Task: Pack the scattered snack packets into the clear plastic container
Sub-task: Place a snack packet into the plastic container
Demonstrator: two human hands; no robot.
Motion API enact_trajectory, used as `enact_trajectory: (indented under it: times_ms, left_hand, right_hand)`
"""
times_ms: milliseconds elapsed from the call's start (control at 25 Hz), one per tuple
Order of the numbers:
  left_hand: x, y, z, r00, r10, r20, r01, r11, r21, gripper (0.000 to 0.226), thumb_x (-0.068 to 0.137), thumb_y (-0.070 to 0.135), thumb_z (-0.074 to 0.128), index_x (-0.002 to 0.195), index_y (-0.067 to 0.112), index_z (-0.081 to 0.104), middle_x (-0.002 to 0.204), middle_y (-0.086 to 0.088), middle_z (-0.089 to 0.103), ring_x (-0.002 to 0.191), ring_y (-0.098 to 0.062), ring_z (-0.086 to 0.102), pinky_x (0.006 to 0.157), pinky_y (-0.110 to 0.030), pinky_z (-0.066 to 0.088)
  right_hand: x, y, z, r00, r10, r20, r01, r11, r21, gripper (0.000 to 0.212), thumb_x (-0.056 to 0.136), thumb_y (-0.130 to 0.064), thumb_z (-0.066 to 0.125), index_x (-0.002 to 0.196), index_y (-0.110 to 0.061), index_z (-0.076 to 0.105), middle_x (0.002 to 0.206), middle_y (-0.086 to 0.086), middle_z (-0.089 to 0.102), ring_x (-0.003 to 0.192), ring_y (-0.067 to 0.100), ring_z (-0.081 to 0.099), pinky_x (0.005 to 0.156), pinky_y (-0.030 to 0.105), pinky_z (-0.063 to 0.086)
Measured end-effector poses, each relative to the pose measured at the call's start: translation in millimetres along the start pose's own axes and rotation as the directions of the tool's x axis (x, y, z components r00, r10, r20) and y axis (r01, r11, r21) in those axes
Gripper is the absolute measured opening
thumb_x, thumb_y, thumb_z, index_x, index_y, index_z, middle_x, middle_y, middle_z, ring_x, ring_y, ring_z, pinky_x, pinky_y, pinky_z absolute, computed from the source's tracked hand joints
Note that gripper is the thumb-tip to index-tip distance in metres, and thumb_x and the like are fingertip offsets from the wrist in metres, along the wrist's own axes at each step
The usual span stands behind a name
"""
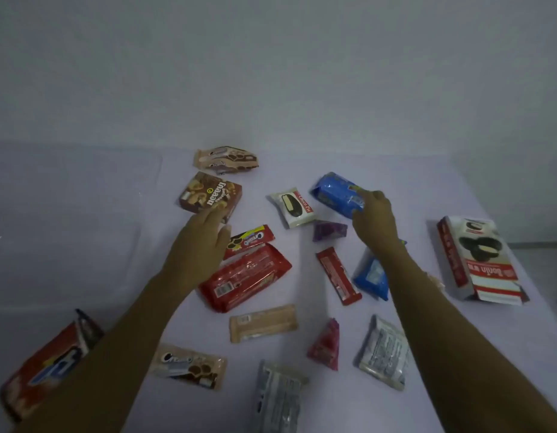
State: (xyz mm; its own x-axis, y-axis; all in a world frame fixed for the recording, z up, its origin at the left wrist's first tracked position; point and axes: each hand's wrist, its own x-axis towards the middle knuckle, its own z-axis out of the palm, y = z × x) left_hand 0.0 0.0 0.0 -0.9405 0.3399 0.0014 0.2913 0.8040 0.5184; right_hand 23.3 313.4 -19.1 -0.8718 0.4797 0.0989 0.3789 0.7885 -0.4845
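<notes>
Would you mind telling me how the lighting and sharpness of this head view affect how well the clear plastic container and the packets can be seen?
Head view: dim, flat light with a bluish cast and only faint shadows; the clear plastic container at left almost vanishes against the pale table; the silver foil packet at the bottom edge is smeared, and wide-angle distortion stretches both forearms; the white Choco Pie packet stays legible.

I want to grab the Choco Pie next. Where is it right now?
In the head view, the Choco Pie packet lies at centre, between the brown biscuit box and the blue packet in the right hand.
</notes>
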Motion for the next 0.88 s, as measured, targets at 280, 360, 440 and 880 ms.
enact_trajectory:
  times_ms: [280, 360, 440, 880]
  left_hand:
    - [44.1, 6.8, 34.4, 0.999, 0.048, -0.021, -0.048, 0.999, -0.009, 0.035, 0.097, 0.023, 0.039, 0.126, 0.006, 0.049, 0.126, -0.015, 0.054, 0.116, -0.029, 0.051, 0.093, -0.039, 0.044]
    - [53.5, 8.7, 40.5, 0.999, 0.051, -0.013, -0.051, 0.998, -0.021, 0.037, 0.097, 0.023, 0.039, 0.128, 0.007, 0.048, 0.128, -0.014, 0.054, 0.117, -0.028, 0.051, 0.094, -0.041, 0.045]
    - [57.1, 10.4, 44.8, 0.999, 0.05, -0.012, -0.051, 0.998, -0.025, 0.038, 0.097, 0.024, 0.039, 0.132, 0.009, 0.046, 0.133, -0.013, 0.051, 0.121, -0.027, 0.049, 0.098, -0.041, 0.044]
    - [26.4, 3.7, 4.8, 0.984, 0.009, -0.177, -0.022, 0.997, -0.07, 0.038, 0.097, 0.021, 0.041, 0.133, 0.008, 0.044, 0.131, -0.014, 0.055, 0.119, -0.026, 0.053, 0.092, -0.028, 0.041]
  right_hand:
    - [84.8, 39.7, 40.8, 0.969, 0.025, 0.246, 0.04, 0.966, -0.257, 0.08, 0.079, -0.012, 0.063, 0.147, -0.011, 0.021, 0.144, 0.024, 0.032, 0.139, 0.043, 0.018, 0.112, 0.052, 0.024]
    - [97.1, 48.0, 48.8, 0.935, 0.114, 0.337, 0.003, 0.945, -0.327, 0.09, 0.08, -0.027, 0.065, 0.149, -0.021, 0.009, 0.15, 0.021, 0.023, 0.142, 0.044, 0.006, 0.114, 0.054, 0.013]
    - [100.8, 51.7, 51.1, 0.909, 0.172, 0.38, -0.017, 0.925, -0.379, 0.095, 0.078, -0.036, 0.067, 0.148, -0.026, 0.004, 0.148, 0.021, 0.023, 0.14, 0.046, 0.009, 0.112, 0.056, 0.014]
    - [41.8, -21.9, 6.9, 0.974, 0.169, 0.152, -0.205, 0.942, 0.267, 0.061, 0.072, -0.028, 0.071, 0.127, -0.026, 0.045, 0.126, 0.016, 0.042, 0.099, 0.035, 0.056, 0.081, 0.047, 0.054]
